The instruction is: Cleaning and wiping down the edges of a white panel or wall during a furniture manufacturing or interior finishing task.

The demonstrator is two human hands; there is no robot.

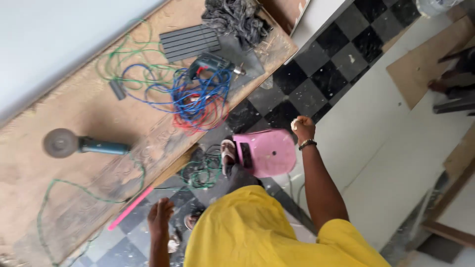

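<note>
— Where are your hands right now?

— Your right hand (303,126) is closed in a fist around something small and pale—what it is can't be told—just beside the pink plastic stool (267,152) on the checkered floor (316,74). Your left hand (161,215) hangs with fingers (168,203) loosely curled, holding nothing.

— And on the bench (74,113)?

— An angle grinder (84,144), a drill (213,64) and tangled blue cable (198,96)—well apart from both hands.

Workbench (89,113) is rough, worn wood, matt. Pink stool (269,151) is smooth plastic with slight sheen; the floor tiles (316,74) are black-grey, speckled. Yellow shirt (247,227) is soft matt cloth
</note>
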